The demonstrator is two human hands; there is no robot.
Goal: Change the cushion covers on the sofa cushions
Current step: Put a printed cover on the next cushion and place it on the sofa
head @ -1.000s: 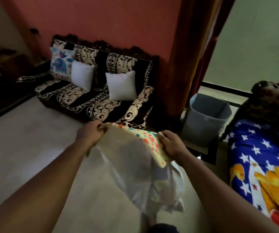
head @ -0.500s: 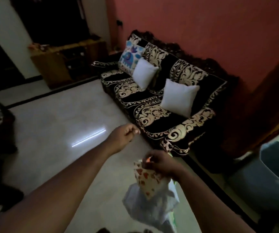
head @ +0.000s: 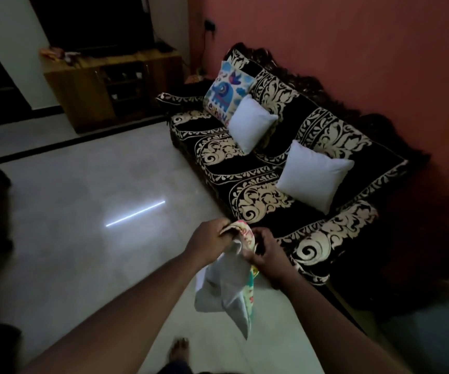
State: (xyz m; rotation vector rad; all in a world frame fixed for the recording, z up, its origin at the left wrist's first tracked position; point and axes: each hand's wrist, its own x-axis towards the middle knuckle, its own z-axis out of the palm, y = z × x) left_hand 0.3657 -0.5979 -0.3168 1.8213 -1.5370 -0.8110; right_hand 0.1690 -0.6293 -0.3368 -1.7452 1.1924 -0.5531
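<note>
Cushion cover (head: 226, 282) hung in front of the sofa (head: 312, 168), mostly inside out; left hand (head: 209, 238) and right hand (head: 265, 251) each pinched its top edge, probably to find the opening; two bare cushions (head: 313, 175) waited on the seat.

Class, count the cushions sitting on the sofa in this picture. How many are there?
3: an elephant-print cushion at the far end, a plain white cushion overlapping it, and another white cushion nearer. None appear hidden.

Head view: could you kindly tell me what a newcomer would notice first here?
Two plain white cushions and an elephant-print cushion lean on the black-and-cream patterned sofa at right. In front, the left hand and right hand grip a colourful cushion cover hanging over the floor.
</note>
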